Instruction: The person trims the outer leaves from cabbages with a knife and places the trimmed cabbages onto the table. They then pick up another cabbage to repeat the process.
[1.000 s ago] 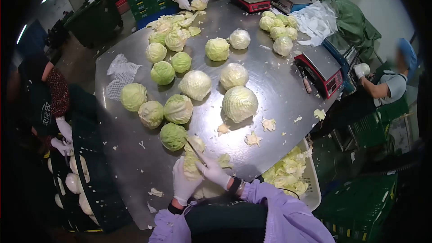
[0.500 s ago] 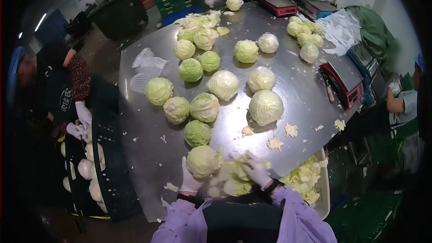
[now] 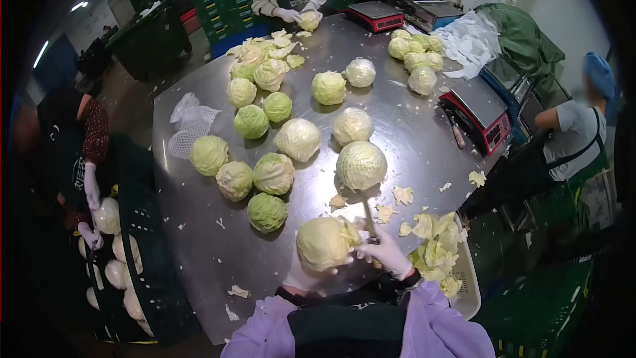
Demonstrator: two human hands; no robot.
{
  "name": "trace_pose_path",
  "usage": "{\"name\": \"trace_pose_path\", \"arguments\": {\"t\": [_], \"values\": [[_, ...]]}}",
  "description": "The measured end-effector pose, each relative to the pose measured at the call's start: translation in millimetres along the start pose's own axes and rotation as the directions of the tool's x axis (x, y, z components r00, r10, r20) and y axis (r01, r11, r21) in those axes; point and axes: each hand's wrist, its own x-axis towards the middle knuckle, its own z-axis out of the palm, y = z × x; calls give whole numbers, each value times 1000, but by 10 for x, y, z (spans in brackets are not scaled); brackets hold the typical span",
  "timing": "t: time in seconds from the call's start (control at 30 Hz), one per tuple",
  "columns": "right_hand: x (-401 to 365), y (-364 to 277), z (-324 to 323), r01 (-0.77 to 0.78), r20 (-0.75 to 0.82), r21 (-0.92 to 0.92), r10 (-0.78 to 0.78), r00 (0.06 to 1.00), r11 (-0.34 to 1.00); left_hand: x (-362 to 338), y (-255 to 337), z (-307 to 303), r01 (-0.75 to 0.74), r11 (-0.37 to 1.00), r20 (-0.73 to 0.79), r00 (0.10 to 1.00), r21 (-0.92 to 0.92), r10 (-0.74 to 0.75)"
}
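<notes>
Close to the table's front edge, a pale cabbage [image 3: 323, 244] rests in my gloved left hand [image 3: 303, 276], whose fingers cup it from below and the left. My gloved right hand [image 3: 386, 254] grips a knife [image 3: 368, 211] just right of that cabbage. The blade points away from me, and part of the handle shows under the fingers. Beyond the blade sits a large cabbage in a net [image 3: 362, 166]. A green cabbage [image 3: 267, 213] lies to the left of the held one, and several cut stem pieces [image 3: 385, 213] lie ahead of my right hand.
Several cabbages and a leaf pile [image 3: 265, 50] cover the metal table [image 3: 199, 225]. A white basket [image 3: 470, 278] with leaves [image 3: 434, 252] stands at the right edge. Red scales [image 3: 478, 116] stand further right. Co-workers stand around; one reaches into a dark crate [image 3: 156, 272].
Loose leaves by my right hand have left the table front; more leaves heap at the basket. My right hand now has the knife. The view has shifted, and the left hand still holds its cabbage.
</notes>
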Motion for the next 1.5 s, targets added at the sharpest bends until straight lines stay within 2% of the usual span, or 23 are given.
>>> {"name": "trace_pose_path", "arguments": {"t": [0.07,0.2,0.33,0.4,0.47,0.53,0.57,0.63,0.67,0.73,0.77,0.8,0.83,0.87,0.9,0.93,0.97,1.03,1.13,1.27,1.33,1.4,1.5], "values": [[83,-27,-10,-9,60,-39,12,998,999,65,-110,275,-166,986,-488,862,-12,140],[-11,-209,-133,-6,191,-242,54,980,970,-126,-107,165,-50,999,-224,973,-1,48],[-360,-241,-450,-96,130,-223,127,983,970,-121,-232,142,-141,958,-447,894,-250,15],[-563,13,-789,-85,54,-260,102,993,962,-3,-306,236,182,899,-598,794,399,105],[-774,109,-1132,-74,-24,-291,70,997,954,125,-356,307,134,911,-554,824,391,117],[-972,89,-1379,-399,-148,-318,370,917,860,124,-317,214,95,918,-507,853,386,125],[-1015,215,-1421,-395,-155,-311,364,918,864,24,-236,24,142,858,-452,885,493,114],[-1040,522,-1477,-41,-184,-910,-313,932,414,68,-198,-7,285,634,-496,850,719,180],[-1004,407,-1349,-46,-193,-908,-319,928,415,126,-201,41,290,631,-494,853,720,171],[-845,69,-797,-111,-351,-194,36,936,975,198,-219,113,150,909,-441,896,389,41],[-763,87,-639,-97,-279,37,104,955,995,225,-228,133,157,906,-436,899,392,33],[-659,133,-536,-93,-189,263,146,971,960,251,-235,150,278,388,-342,934,879,106],[-535,284,-500,-103,-110,167,123,986,980,286,-235,172,232,-334,-211,972,914,98],[-437,347,-457,-97,-32,64,100,995,993,323,-233,221,205,-347,-186,979,915,87],[-427,354,-431,-91,25,64,89,996,994,340,-232,277,288,279,-336,931,916,145],[-460,333,-389,-94,82,67,88,993,993,330,-223,298,241,799,-494,866,551,79],[-487,435,-428,-88,152,99,73,986,991,301,-195,256,241,795,-482,873,556,73],[-555,587,-439,-71,186,305,13,982,950,287,-139,144,423,392,-506,851,817,137],[-499,669,-493,-79,44,536,65,997,840,466,-149,520,620,398,-666,745,676,-29],[-178,594,-897,41,-171,783,151,974,620,330,-97,427,413,476,-497,866,776,60],[54,452,-1127,86,-168,744,62,984,662,225,6,397,476,239,-531,791,846,304],[484,346,-1407,211,-452,686,181,874,696,-25,196,221,448,301,-540,718,842,440],[960,321,-1857,257,-527,449,22,849,856,-427,448,121,400,37,-230,447,916,864]]}}
